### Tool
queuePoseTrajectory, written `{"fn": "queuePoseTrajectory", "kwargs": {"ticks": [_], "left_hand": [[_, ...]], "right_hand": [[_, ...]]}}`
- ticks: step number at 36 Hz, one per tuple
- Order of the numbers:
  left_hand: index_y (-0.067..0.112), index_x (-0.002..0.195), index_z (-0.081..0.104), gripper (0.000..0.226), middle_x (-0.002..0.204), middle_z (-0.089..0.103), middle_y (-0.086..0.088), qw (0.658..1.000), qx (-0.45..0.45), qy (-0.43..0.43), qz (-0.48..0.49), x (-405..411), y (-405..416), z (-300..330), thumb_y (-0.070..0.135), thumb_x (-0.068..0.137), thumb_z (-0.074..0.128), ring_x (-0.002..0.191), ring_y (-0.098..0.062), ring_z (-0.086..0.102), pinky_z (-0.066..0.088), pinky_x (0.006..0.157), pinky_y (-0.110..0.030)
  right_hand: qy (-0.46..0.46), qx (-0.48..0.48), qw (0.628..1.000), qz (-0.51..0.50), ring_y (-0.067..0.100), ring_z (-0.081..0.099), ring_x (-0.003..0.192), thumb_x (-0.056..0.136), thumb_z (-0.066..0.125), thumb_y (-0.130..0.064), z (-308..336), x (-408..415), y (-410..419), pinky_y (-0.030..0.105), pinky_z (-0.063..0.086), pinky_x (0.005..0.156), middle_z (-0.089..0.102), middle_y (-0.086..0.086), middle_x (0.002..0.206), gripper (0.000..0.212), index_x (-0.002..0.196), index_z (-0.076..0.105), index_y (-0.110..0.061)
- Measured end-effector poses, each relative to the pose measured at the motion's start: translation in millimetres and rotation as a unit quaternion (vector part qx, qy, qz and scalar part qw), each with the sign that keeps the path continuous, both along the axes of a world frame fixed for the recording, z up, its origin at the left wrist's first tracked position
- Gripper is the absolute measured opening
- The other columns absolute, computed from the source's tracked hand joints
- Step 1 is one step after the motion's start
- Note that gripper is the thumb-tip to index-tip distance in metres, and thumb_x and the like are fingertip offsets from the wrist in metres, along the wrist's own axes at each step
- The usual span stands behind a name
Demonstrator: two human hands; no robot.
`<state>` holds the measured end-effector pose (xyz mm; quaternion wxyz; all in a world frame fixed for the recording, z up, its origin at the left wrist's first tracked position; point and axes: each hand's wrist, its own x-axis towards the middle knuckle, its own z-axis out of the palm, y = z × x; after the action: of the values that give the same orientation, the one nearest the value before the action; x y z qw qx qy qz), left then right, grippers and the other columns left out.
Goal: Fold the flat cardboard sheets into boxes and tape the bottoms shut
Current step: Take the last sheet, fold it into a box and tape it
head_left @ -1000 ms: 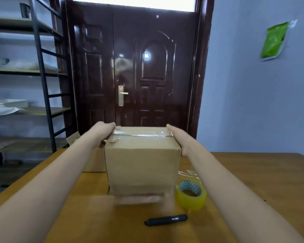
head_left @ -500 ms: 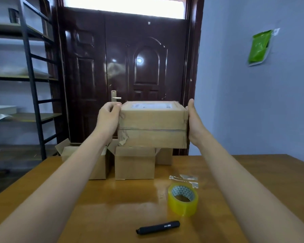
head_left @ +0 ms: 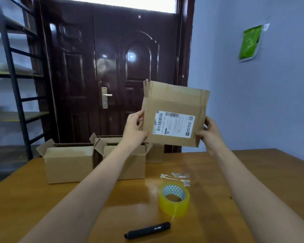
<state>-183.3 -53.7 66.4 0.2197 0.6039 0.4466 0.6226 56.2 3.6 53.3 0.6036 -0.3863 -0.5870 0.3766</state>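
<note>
Nearest on the brown wooden table [head_left: 42, 199] lie a black marker pen [head_left: 147, 230] and, just beyond it, a roll of clear yellowish packing tape [head_left: 174, 199] standing on its flat side, with shreds of used tape [head_left: 175, 177] a little farther off. Both bare forearms reach forward and up over the table, the left hand [head_left: 134, 127] gripping the left edge and the right hand [head_left: 209, 132] the right edge of a brown cardboard box [head_left: 174, 109] held in the air, tilted slightly (its white barcoded shipping label [head_left: 174, 124] faces the camera). Behind it, open-topped plain cardboard boxes [head_left: 70, 163] stand at the table's far edge before a dark red door [head_left: 112, 67].
</note>
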Motion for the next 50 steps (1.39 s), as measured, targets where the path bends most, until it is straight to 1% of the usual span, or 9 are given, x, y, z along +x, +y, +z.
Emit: {"fn": "queuePoseTrajectory", "kwargs": {"ticks": [4,8,13,17,25,30,40,45,50], "left_hand": [[0.004,0.140,0.040,0.070,0.133,0.040,-0.005,1.000,-0.016,0.022,-0.007,25,14,-21,-0.021,0.077,0.057,0.118,-0.007,0.046,0.039,0.089,-0.001],[0.005,0.141,0.040,0.070,0.129,0.043,-0.005,0.997,-0.059,0.052,-0.026,43,29,-47,-0.016,0.077,0.059,0.119,-0.013,0.050,0.045,0.103,-0.035],[0.010,0.142,0.039,0.058,0.123,0.041,0.003,0.990,-0.108,0.059,-0.062,58,40,-80,0.006,0.089,0.062,0.119,-0.010,0.047,0.039,0.101,-0.022],[0.015,0.138,0.044,0.043,0.123,0.045,-0.001,0.981,-0.138,0.133,-0.033,58,51,-104,0.031,0.098,0.048,0.107,-0.008,0.044,0.031,0.088,-0.018],[0.020,0.141,0.040,0.044,0.138,0.040,0.001,0.957,-0.239,0.148,-0.069,43,63,-146,0.031,0.099,0.045,0.120,-0.011,0.046,0.038,0.104,-0.028],[0.027,0.145,0.036,0.054,0.142,0.041,-0.001,0.959,-0.248,0.112,-0.082,36,75,-158,0.043,0.095,0.048,0.128,-0.019,0.045,0.040,0.107,-0.045],[0.040,0.147,0.023,0.098,0.148,0.040,0.004,0.955,-0.272,0.058,-0.104,25,93,-178,0.081,0.063,0.054,0.132,-0.017,0.042,0.038,0.109,-0.046],[0.031,0.151,0.016,0.074,0.151,0.036,0.001,0.946,-0.290,0.115,-0.094,30,77,-159,0.053,0.090,0.051,0.135,-0.018,0.038,0.034,0.112,-0.045],[0.015,0.152,0.015,0.071,0.154,0.031,-0.004,0.935,-0.302,0.179,-0.044,30,69,-148,0.040,0.096,0.049,0.140,-0.022,0.032,0.030,0.114,-0.041]], "right_hand": [[0.015,-0.037,0.998,-0.042,0.022,0.055,0.115,0.078,0.052,0.020,-20,19,11,0.041,0.052,0.087,0.054,-0.002,0.126,0.063,0.127,0.046,-0.019],[0.039,-0.084,0.993,-0.070,0.022,0.053,0.106,0.083,0.048,0.021,-38,34,19,0.027,0.047,0.065,0.051,0.004,0.124,0.066,0.138,0.038,-0.014],[0.026,-0.130,0.988,-0.078,0.023,0.053,0.106,0.086,0.051,0.015,-68,50,27,0.034,0.046,0.081,0.051,0.010,0.131,0.061,0.139,0.037,-0.011],[0.005,-0.169,0.983,-0.071,0.024,0.054,0.112,0.085,0.053,0.013,-95,52,32,0.037,0.046,0.090,0.053,0.009,0.133,0.061,0.140,0.039,-0.009],[-0.007,-0.214,0.976,-0.047,0.027,0.047,0.126,0.087,0.053,0.010,-138,39,40,0.037,0.043,0.097,0.048,0.006,0.139,0.067,0.146,0.032,-0.013],[-0.019,-0.220,0.975,-0.028,0.024,0.051,0.123,0.088,0.053,0.005,-140,34,52,0.041,0.043,0.103,0.052,0.005,0.139,0.070,0.148,0.029,-0.021],[-0.063,-0.254,0.965,0.003,0.024,0.045,0.130,0.085,0.059,-0.009,-148,30,68,0.046,0.035,0.111,0.044,0.002,0.146,0.083,0.152,0.013,-0.024],[-0.077,-0.266,0.961,-0.003,0.027,0.036,0.136,0.089,0.057,-0.007,-143,24,61,0.046,0.029,0.114,0.033,0.004,0.152,0.087,0.153,0.000,-0.020],[-0.088,-0.256,0.963,-0.019,0.028,0.032,0.139,0.089,0.059,-0.006,-144,27,61,0.045,0.027,0.115,0.029,0.006,0.155,0.089,0.153,-0.002,-0.015]]}}
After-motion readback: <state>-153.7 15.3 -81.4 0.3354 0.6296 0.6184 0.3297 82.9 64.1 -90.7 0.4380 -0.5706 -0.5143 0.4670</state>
